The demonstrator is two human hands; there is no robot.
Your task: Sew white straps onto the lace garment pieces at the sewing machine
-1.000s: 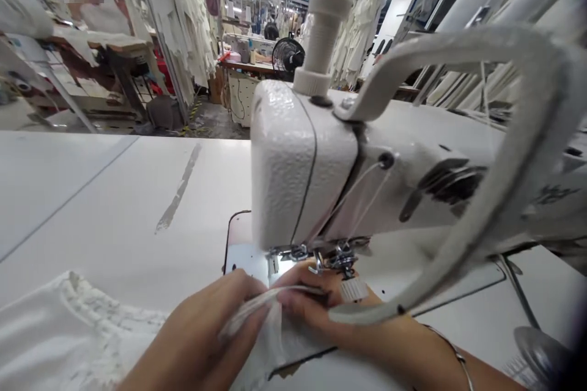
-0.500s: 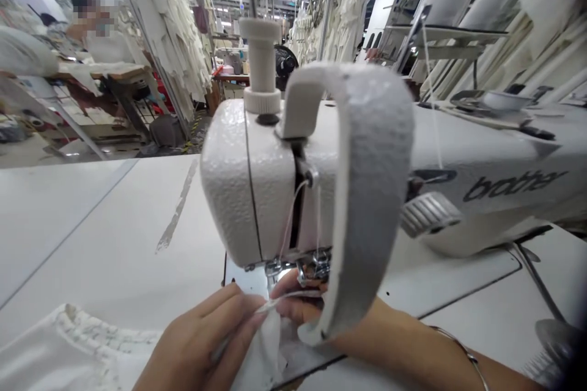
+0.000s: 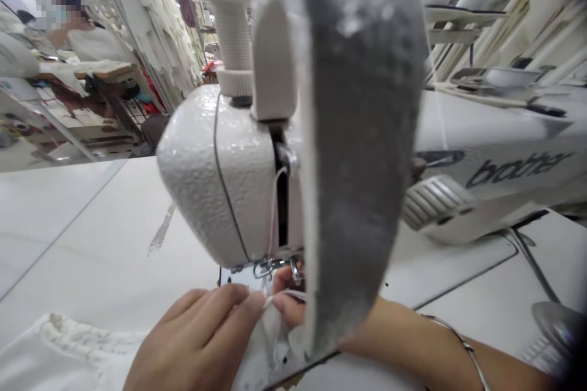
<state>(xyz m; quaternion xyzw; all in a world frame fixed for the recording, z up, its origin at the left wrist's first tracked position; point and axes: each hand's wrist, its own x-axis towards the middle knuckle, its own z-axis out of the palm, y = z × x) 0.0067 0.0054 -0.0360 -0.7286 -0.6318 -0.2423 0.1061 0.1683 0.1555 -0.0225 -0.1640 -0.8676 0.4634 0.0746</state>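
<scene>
A thick, curved grey-white bar [image 3: 362, 165] now hid more of the right hand [image 3: 290, 308]; it and the left hand [image 3: 202, 336] still pinched thin white fabric [image 3: 269, 337], fingertips together, below the glossy white sewing-machine head [image 3: 197, 177].

The white table [image 3: 105, 263] carries a sewing machine [image 3: 192, 177] and cloth [image 3: 73, 357].

right fingers [image 3: 290, 311], held cloth [image 3: 271, 328]: partly behind curved guard [image 3: 362, 165] | white garment [image 3: 68, 357]: cut off at left edge
</scene>
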